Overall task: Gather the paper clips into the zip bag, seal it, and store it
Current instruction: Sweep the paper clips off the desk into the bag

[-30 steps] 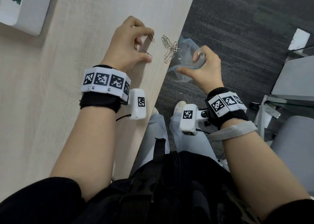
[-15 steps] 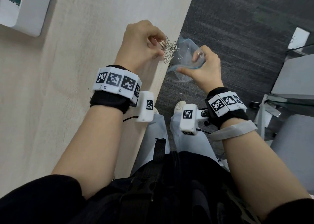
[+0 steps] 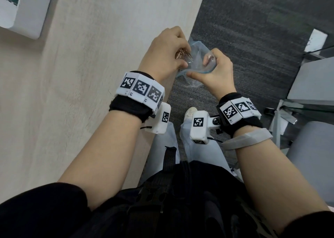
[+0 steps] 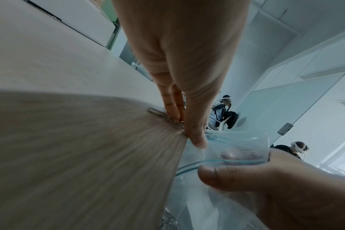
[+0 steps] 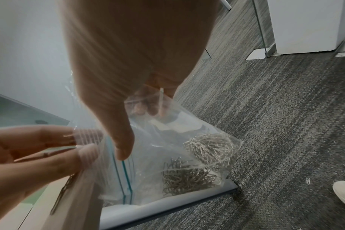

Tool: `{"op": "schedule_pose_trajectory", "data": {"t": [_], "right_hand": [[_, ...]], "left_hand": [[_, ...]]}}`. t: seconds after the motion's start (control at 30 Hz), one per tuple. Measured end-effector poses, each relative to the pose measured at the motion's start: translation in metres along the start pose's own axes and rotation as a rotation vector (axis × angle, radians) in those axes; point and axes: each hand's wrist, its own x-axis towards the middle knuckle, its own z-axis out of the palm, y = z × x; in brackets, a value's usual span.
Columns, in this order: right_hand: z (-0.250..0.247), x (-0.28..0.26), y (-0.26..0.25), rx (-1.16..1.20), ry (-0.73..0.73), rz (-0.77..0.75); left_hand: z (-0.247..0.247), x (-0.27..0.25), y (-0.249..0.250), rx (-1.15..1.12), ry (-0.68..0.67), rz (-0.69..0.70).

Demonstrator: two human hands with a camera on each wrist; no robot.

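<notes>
Soft, even daylight falls on my desk (image 3: 90, 75) with only faint shadows, my head view stays sharp though bent at its edges, while both wrist views smear with motion blur, my left hand (image 4: 179, 54) and right hand (image 5: 132, 54) looming out of focus, stretched by the wide lens.

An office: grey ribbed carpet (image 3: 253, 39) covers the floor at 1 o'clock beside a pale wood-grain counter (image 3: 81, 93). Frosted glass partitions (image 4: 286, 101) and white cabinets (image 4: 79, 18) line the room, where seated people in headsets (image 4: 220, 112) work.
</notes>
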Motion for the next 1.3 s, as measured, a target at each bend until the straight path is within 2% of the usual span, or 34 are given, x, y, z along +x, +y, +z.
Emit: {"op": "schedule_pose_trajectory", "data": {"t": [0.13,0.23,0.3,0.5,0.77,0.97,1.17,1.23,1.3], "right_hand": [[0.0,-0.001,-0.001,0.011,0.007,-0.004],[0.0,-0.002,0.0,0.011,0.007,-0.016],[0.0,-0.002,0.001,0.01,0.009,-0.018],[0.0,-0.003,0.002,0.01,-0.004,-0.017],[0.002,-0.005,0.003,0.033,-0.002,-0.025],[0.001,-0.007,0.005,0.015,-0.003,-0.025],[0.0,-0.008,0.004,0.006,-0.007,-0.013],[0.001,-0.009,0.004,0.013,-0.006,-0.013],[0.001,-0.009,0.004,0.019,-0.004,-0.008]], "left_hand": [[0.001,-0.003,0.006,-0.06,0.009,0.029],[-0.007,-0.01,0.003,-0.199,0.088,0.006],[-0.016,-0.015,-0.006,-0.197,0.124,-0.018],[-0.035,-0.032,-0.028,-0.085,0.01,-0.174],[-0.013,-0.022,-0.023,-0.141,0.165,-0.119],[-0.005,-0.012,-0.011,-0.079,0.145,-0.08],[0.009,-0.007,0.006,0.008,0.046,-0.037],[0.013,-0.01,0.008,-0.063,0.037,-0.036],[0.012,-0.014,0.006,-0.183,0.105,-0.045]]}}
